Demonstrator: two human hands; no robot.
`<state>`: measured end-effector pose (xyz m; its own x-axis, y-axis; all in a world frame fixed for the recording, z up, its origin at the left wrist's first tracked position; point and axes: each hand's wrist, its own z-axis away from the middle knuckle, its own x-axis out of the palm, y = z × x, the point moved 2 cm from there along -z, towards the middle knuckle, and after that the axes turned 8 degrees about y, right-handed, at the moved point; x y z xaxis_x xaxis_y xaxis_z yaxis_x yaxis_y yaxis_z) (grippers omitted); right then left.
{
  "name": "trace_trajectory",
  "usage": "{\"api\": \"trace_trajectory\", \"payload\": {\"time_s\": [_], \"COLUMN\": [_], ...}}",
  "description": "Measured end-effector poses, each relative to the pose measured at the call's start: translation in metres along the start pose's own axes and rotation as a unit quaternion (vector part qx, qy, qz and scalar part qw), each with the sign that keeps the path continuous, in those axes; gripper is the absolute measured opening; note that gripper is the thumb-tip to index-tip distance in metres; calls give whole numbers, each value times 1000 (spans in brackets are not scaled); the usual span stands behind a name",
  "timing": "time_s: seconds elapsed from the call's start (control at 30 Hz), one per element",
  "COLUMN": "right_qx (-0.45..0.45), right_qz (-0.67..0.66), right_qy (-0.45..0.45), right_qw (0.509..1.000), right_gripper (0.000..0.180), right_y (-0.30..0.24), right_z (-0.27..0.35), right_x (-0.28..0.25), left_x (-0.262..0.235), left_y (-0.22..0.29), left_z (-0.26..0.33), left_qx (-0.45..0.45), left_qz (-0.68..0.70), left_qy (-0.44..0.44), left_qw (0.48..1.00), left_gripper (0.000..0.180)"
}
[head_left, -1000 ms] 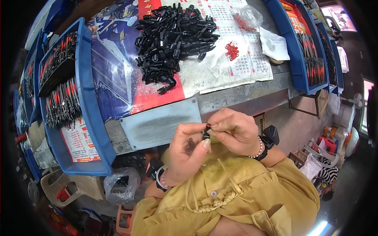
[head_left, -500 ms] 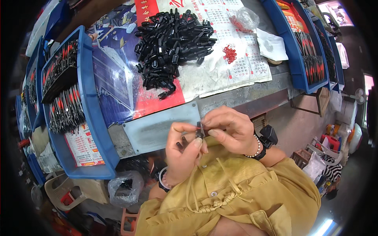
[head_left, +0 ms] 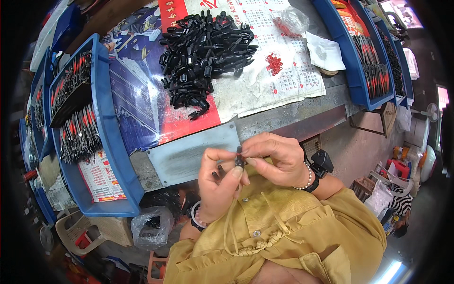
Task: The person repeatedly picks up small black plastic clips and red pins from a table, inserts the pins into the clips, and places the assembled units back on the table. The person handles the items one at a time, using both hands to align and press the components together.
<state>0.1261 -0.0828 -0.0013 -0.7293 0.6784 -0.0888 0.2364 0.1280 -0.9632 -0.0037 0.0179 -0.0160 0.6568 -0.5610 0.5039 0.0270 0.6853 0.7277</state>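
My left hand [head_left: 221, 176] is closed round several small black plastic parts. One black plastic part [head_left: 239, 160] stands upright between its thumb and forefinger, and the ends of others [head_left: 218, 173] stick out between the fingers. My right hand [head_left: 276, 158] meets it from the right, thumb and fingertips pinched at the upright part's upper end; whether a small piece sits in that pinch is hidden. Beyond my hands lies a heap of black plastic parts [head_left: 203, 57]. Right of the heap is a small pile of red rings [head_left: 274, 64].
A grey metal plate [head_left: 195, 154] lies at the table's near edge. Blue trays of black-and-red parts stand at left [head_left: 135, 189] and right [head_left: 360, 90]. A clear bag [head_left: 294, 21] and white paper [head_left: 325, 52] lie at the far right of the table. A plastic chair [head_left: 94, 232] stands lower left.
My right fingers have closed in a little around the top of the black part, and its hand has shifted slightly. The left hand keeps its hold. The whole view has shifted slightly.
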Motion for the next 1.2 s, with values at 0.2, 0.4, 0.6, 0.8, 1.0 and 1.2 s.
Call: {"api": "trace_trajectory", "payload": {"time_s": [0.2,0.4,0.6,0.8,1.0,1.2], "right_qx": [-15,257,232,88,-26,-25], "right_qz": [-15,-229,-171,121,421,397], "right_qy": [-50,-1,-131,-120,-81,-65], "right_qw": [999,939,949,981,903,915], "right_gripper": [8,15,13,18,22,20], "right_y": [-3,0,6,5,38,42], "right_z": [-1,-5,-25,-54,-85,-89], "right_x": [1,9,15,24,50,48], "left_x": [0,-4,-8,-26,-40,-43], "left_y": [-1,2,2,4,2,3], "left_z": [0,-6,-5,-1,-4,-3], "left_qx": [-2,-84,-99,-84,-123,-116], "left_qz": [20,63,80,91,257,276], "left_qy": [0,-39,-7,-11,-76,7], "left_qw": [1000,994,992,992,956,954], "left_gripper": [19,27,43,46,24,15]}}
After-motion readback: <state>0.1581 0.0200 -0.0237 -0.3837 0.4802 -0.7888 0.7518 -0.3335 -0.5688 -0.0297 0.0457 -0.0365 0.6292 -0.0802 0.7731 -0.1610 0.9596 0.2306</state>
